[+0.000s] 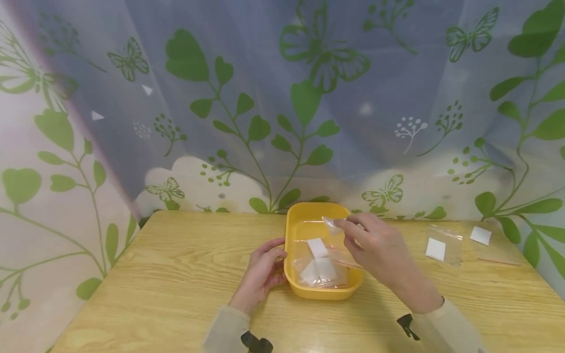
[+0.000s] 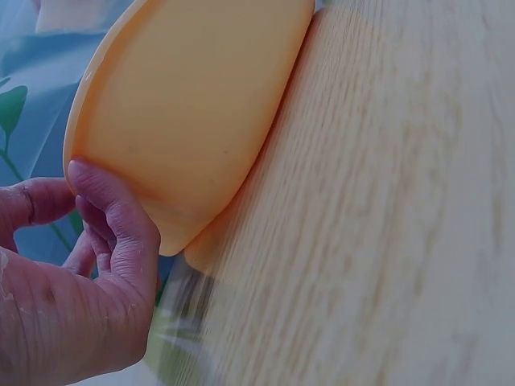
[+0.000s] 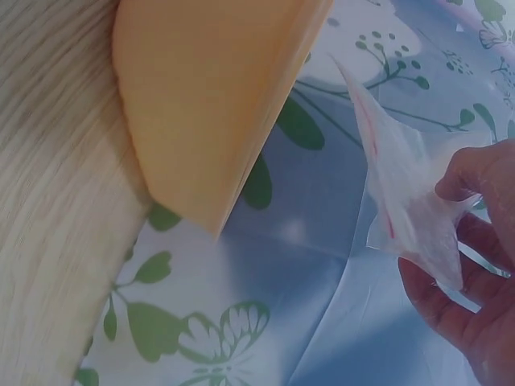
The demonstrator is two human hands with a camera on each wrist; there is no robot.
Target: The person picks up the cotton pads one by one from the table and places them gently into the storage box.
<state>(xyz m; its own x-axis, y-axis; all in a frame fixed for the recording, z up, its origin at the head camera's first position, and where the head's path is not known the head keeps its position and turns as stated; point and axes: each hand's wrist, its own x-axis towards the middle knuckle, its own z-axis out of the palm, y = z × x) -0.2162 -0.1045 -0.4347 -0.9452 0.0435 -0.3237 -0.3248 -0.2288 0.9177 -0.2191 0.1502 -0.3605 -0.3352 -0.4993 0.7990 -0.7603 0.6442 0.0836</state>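
Observation:
A yellow plastic basin [image 1: 324,294] stands on the wooden table, holding several clear zip bags [image 1: 320,269] with white square pieces inside. My left hand [image 1: 261,267] holds the basin by its left side. In the left wrist view, fingertips [image 2: 88,177] meet the basin's rim and outer wall. Above the basin's right rim, my right hand [image 1: 375,245] pinches a small clear zip bag [image 1: 331,225]. The right wrist view shows this zip bag [image 3: 410,193] between thumb and fingers, its red seal line visible and whitish contents inside. Part of it is hidden by the fingers.
To the right on the table lie two more clear zip bags, one with a white square [image 1: 436,249] and another with a white square [image 1: 480,236] near the far right. A patterned curtain [image 1: 353,122] hangs right behind the table's back edge.

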